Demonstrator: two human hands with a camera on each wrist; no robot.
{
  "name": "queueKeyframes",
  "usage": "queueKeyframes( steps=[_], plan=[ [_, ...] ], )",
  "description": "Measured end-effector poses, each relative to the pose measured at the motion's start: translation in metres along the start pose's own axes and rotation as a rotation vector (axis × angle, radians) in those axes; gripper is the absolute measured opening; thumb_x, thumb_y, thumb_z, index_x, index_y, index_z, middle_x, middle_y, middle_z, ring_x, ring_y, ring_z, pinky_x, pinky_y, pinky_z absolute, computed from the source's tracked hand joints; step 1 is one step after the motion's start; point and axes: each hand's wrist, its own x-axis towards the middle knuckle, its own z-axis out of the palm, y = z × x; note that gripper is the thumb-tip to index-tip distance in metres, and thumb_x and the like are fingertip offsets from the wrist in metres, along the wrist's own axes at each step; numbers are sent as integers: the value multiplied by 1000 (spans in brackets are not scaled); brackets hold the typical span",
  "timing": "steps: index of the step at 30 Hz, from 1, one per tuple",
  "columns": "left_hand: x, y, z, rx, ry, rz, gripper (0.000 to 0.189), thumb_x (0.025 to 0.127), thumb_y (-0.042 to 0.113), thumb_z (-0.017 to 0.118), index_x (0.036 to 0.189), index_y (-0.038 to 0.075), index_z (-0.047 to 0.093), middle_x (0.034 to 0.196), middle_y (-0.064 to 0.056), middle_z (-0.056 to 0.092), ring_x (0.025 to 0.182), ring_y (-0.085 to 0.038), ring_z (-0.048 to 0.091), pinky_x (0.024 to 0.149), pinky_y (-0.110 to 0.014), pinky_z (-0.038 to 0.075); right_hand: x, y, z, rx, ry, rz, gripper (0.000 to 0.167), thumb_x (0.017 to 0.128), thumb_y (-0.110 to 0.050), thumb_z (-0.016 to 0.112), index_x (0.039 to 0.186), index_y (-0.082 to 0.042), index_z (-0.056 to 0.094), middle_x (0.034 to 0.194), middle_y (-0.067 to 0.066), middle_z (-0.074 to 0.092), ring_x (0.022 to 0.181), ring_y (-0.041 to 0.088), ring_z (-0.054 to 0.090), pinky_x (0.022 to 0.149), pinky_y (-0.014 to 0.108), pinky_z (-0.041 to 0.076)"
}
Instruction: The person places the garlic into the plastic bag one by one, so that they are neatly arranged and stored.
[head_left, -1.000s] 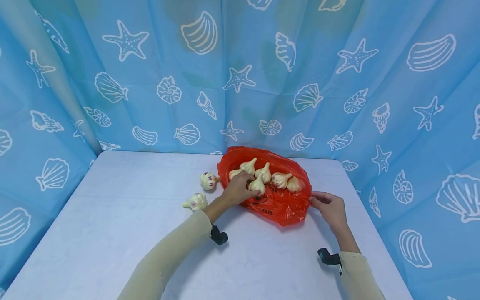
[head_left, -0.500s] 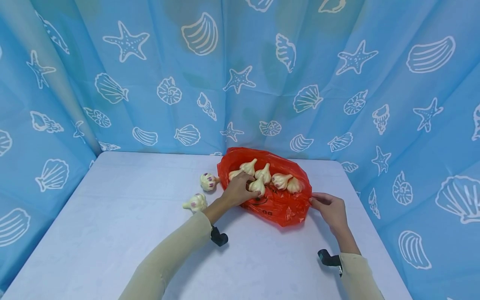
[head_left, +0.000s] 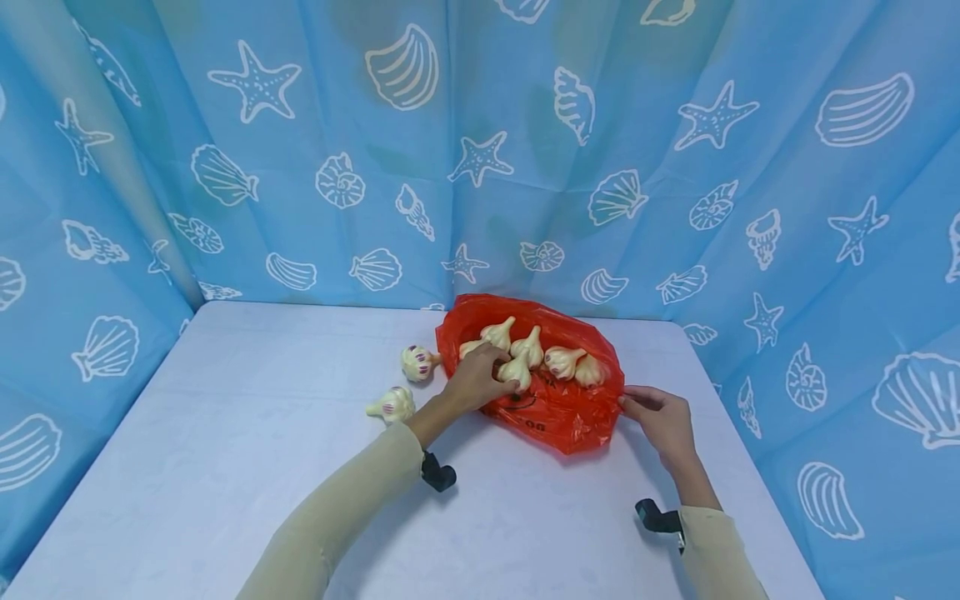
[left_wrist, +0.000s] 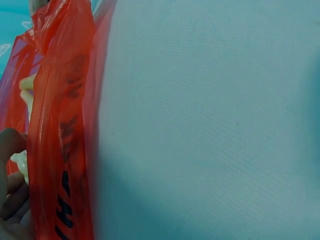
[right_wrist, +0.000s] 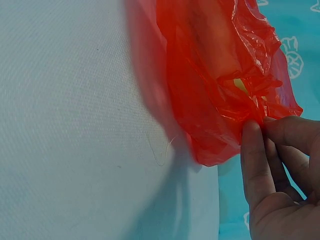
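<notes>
A red plastic bag (head_left: 562,425) with dark printing lies on the table, its mouth spread wide. Several garlic bulbs (head_left: 527,347) sit inside it. My left hand (head_left: 476,379) reaches over the bag's left side and grips a garlic bulb (head_left: 516,373) between thumb and fingers. In the left wrist view the bag's side wall (left_wrist: 62,135) partly hides that hand and bulb. At the right edge, my right hand (head_left: 663,417) pinches the bag's rim between thumb and fingertips, shown close up in the right wrist view at the gathered red plastic (right_wrist: 252,107).
Two garlic bulbs with purple marks lie outside the bag on the left, a rear bulb (head_left: 417,363) and a front bulb (head_left: 393,404). The white table (head_left: 225,467) meets a blue shell-patterned curtain (head_left: 337,125) at the back and sides.
</notes>
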Motion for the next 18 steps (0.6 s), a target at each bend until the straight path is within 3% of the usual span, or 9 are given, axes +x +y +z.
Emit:
queueKeyframes(
  steps=[12,18],
  plan=[
    [-1,-1,-3,-33,15,-3,50,80,31,81,119,6,63,110,-3,59,95,-16,53,84,-27,52,0,-2,0,5,-1,-7,43,92,-30,69,128,-8,63,127,14,61,111,30,61,91,41,51],
    [-3,0,-6,-35,9,-11,52,80,31,81,121,6,63,113,-3,60,99,-17,54,88,-29,52,-1,-2,0,-2,-3,11,45,91,-32,69,129,-9,63,127,14,61,112,30,60,91,41,51]
  ],
)
